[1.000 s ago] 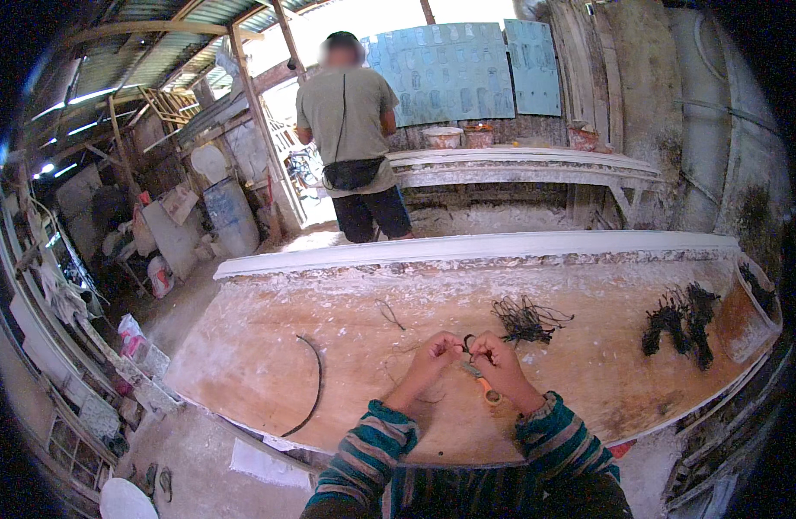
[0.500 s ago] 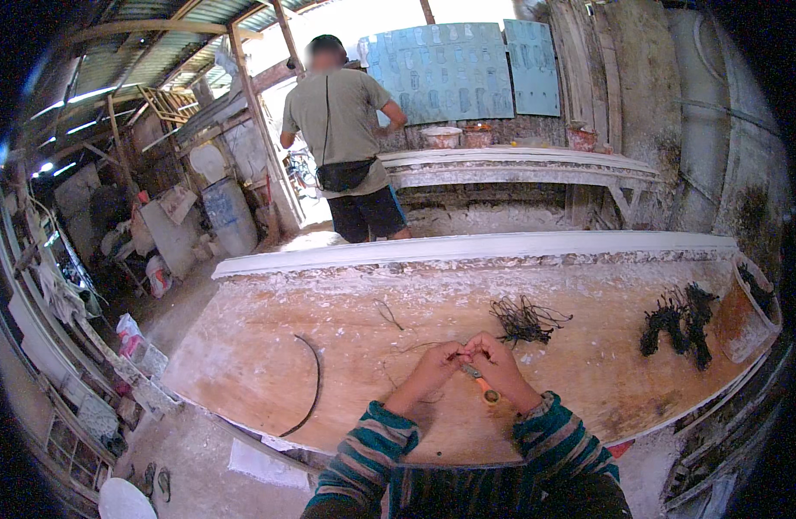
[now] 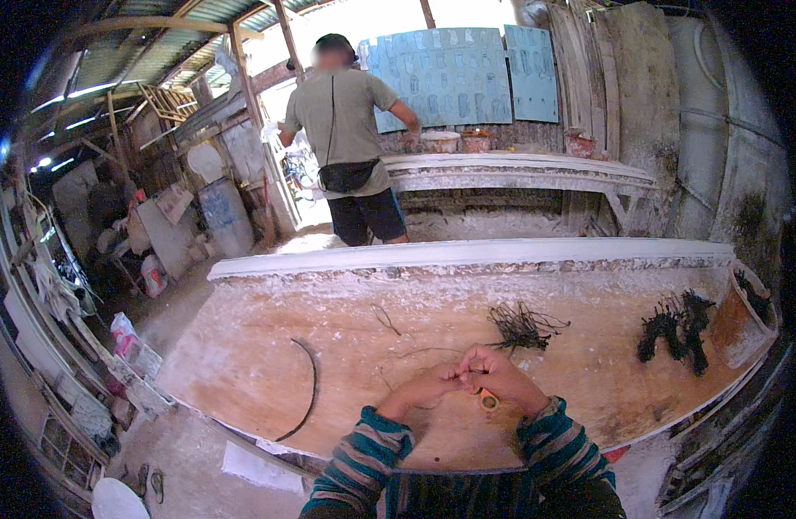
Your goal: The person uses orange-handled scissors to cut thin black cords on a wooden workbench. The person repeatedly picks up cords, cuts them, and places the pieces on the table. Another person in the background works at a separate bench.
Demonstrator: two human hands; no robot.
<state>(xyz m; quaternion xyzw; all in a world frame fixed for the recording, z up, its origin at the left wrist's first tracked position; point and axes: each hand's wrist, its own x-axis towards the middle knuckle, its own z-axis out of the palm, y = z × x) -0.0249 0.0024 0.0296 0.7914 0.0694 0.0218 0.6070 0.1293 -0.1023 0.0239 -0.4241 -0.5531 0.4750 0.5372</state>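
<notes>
my left hand (image 3: 425, 388) and right hand (image 3: 504, 382) meet toward the near edge of the worktop (image 3: 588, 381), fingers pinched narrow, on what i cannot tell, one orange handle (image 3: 484, 394) just below, one black stringy bundle (image 3: 523, 327) beyond, one bucket (image 3: 738, 322) by the far right corner.

Teal-and-grey striped sleeves (image 3: 361, 451), orange handle (image 3: 483, 394)
Brown surface (image 3: 242, 355) smeared white; black strands (image 3: 526, 332), centre and right; pale blue panels (image 3: 437, 76), upper middle.

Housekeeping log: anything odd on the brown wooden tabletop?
White flaky residue litters the tabletop along its far side, looking uncleaned. A curved black strip lies alone at left, oddly apart from the tangled black strands.
</notes>
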